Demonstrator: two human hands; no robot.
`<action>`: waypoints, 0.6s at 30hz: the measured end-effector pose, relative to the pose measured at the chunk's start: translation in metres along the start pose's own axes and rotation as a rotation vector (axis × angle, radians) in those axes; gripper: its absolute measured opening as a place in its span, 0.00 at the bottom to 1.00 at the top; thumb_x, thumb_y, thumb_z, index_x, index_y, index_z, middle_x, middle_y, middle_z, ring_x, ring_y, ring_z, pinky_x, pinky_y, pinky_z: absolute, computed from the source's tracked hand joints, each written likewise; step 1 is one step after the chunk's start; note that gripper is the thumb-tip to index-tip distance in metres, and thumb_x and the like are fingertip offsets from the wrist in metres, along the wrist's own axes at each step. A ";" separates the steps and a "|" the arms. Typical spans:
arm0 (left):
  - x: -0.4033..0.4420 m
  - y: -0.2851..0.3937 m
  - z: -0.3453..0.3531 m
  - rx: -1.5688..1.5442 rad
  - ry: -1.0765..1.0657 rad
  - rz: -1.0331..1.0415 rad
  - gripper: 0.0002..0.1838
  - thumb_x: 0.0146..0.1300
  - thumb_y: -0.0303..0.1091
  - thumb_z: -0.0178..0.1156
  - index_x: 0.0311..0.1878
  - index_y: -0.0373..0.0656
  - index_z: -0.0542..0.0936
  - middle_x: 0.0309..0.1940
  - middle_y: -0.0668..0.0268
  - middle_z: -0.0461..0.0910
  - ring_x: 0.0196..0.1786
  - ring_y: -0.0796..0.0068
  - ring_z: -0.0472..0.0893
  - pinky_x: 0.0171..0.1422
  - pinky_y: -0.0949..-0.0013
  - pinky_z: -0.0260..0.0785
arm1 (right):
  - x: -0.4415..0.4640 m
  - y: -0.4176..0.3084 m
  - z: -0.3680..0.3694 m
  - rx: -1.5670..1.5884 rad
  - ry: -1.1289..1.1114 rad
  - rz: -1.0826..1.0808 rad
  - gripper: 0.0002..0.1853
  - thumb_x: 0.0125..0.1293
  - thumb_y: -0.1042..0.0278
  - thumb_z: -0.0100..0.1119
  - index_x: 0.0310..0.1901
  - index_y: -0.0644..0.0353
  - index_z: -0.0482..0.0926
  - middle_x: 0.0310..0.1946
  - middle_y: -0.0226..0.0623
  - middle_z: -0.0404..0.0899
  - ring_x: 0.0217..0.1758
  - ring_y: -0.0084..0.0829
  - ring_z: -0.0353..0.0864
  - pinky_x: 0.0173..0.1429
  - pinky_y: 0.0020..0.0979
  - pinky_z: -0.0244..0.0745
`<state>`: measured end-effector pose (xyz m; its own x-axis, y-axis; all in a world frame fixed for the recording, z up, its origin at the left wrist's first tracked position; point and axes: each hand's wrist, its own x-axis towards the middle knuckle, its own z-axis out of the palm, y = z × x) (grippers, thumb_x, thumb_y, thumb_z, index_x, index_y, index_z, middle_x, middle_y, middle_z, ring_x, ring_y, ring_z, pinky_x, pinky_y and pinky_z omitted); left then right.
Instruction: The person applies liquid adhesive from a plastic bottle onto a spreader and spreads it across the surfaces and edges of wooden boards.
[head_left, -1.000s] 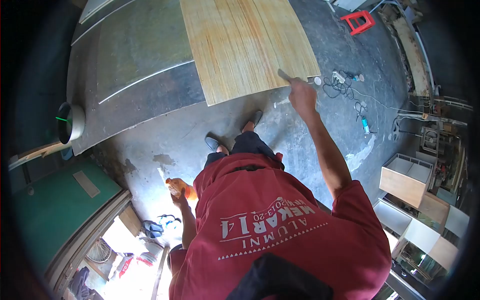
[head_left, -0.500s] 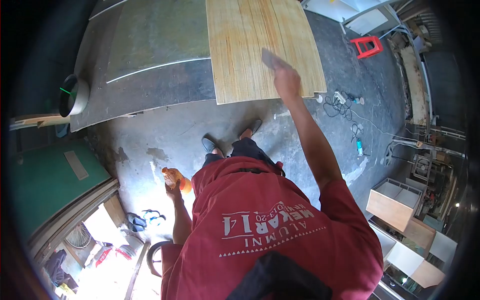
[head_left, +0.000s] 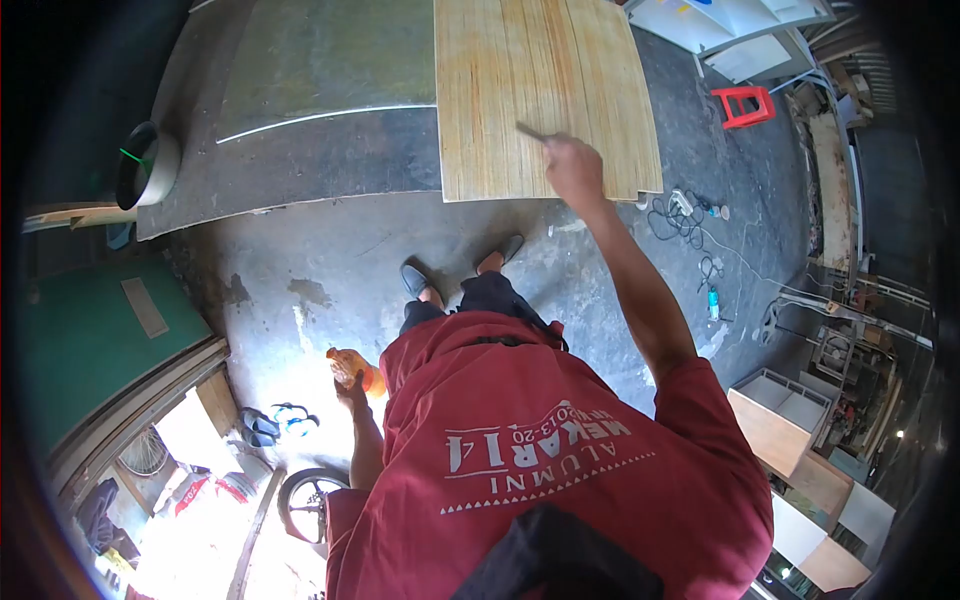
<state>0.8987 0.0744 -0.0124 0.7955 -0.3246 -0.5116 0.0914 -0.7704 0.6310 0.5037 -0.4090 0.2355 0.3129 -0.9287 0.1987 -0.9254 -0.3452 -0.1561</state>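
My right hand [head_left: 577, 174] is closed around a thin, dark flat scraper [head_left: 530, 132], seen nearly edge-on over a wood-grained board [head_left: 490, 80]. Whether its edge touches the board I cannot tell. The board has pale yellow-brown streaks and lies on a larger dark work surface [head_left: 340, 160]. Low at my left side, my left hand [head_left: 350, 390] grips an orange plastic bottle [head_left: 346, 362], which is tilted; part of it lies behind my fingers and shirt.
A round bucket [head_left: 152, 170] stands at the work surface's left end. On the right floor are a red stool [head_left: 743, 107], tangled cables [head_left: 680, 215] and a small teal can [head_left: 713, 305]. Sandals [head_left: 262, 428] and a wheel [head_left: 305, 505] are at lower left; cabinet boxes [head_left: 775, 425] stand at lower right.
My right hand has turned the scraper from a broad-face view to nearly edge-on and lowered it slightly toward me. My left hand still grips the bottle. The whole view has shifted a little.
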 end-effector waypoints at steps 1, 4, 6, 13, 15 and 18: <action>-0.001 0.001 0.003 -0.032 -0.007 -0.011 0.40 0.51 0.26 0.78 0.69 0.38 0.73 0.60 0.58 0.81 0.61 0.62 0.79 0.69 0.60 0.68 | -0.008 -0.011 -0.006 0.047 -0.037 -0.054 0.10 0.62 0.77 0.59 0.43 0.60 0.86 0.33 0.47 0.83 0.38 0.51 0.84 0.42 0.51 0.76; 0.007 -0.002 0.013 -0.108 -0.042 0.065 0.40 0.51 0.26 0.77 0.69 0.38 0.72 0.60 0.58 0.81 0.61 0.62 0.79 0.69 0.60 0.69 | -0.036 -0.039 -0.031 0.149 -0.039 -0.147 0.09 0.61 0.77 0.59 0.41 0.59 0.86 0.33 0.48 0.83 0.38 0.51 0.83 0.42 0.49 0.76; 0.021 -0.009 0.021 -0.118 -0.071 0.155 0.40 0.52 0.30 0.77 0.69 0.38 0.72 0.59 0.57 0.81 0.61 0.61 0.80 0.69 0.59 0.69 | -0.058 -0.046 -0.038 0.197 -0.073 -0.174 0.08 0.63 0.76 0.59 0.41 0.59 0.86 0.34 0.48 0.83 0.38 0.52 0.83 0.42 0.48 0.76; 0.031 0.054 0.023 -0.176 -0.127 0.139 0.41 0.52 0.33 0.77 0.71 0.38 0.71 0.60 0.56 0.80 0.62 0.61 0.79 0.68 0.58 0.69 | -0.064 -0.015 -0.044 0.472 -0.134 0.043 0.10 0.71 0.65 0.56 0.43 0.61 0.83 0.37 0.51 0.83 0.40 0.54 0.82 0.44 0.50 0.75; 0.046 0.056 0.019 -0.244 -0.150 0.181 0.42 0.53 0.32 0.77 0.72 0.38 0.70 0.62 0.56 0.79 0.63 0.62 0.78 0.69 0.58 0.68 | -0.018 0.020 -0.037 0.205 0.021 0.163 0.11 0.71 0.62 0.57 0.43 0.60 0.84 0.37 0.51 0.84 0.41 0.54 0.83 0.44 0.50 0.76; 0.056 0.065 0.007 -0.205 -0.120 0.171 0.42 0.53 0.30 0.76 0.72 0.38 0.70 0.63 0.56 0.78 0.64 0.61 0.78 0.70 0.58 0.67 | 0.035 0.048 -0.014 0.116 0.169 0.192 0.11 0.71 0.64 0.55 0.45 0.56 0.85 0.39 0.50 0.84 0.43 0.52 0.85 0.46 0.50 0.78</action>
<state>0.9446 0.0025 -0.0043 0.7344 -0.5120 -0.4455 0.0914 -0.5758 0.8124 0.4673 -0.4566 0.2487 0.0854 -0.9462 0.3121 -0.9307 -0.1876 -0.3139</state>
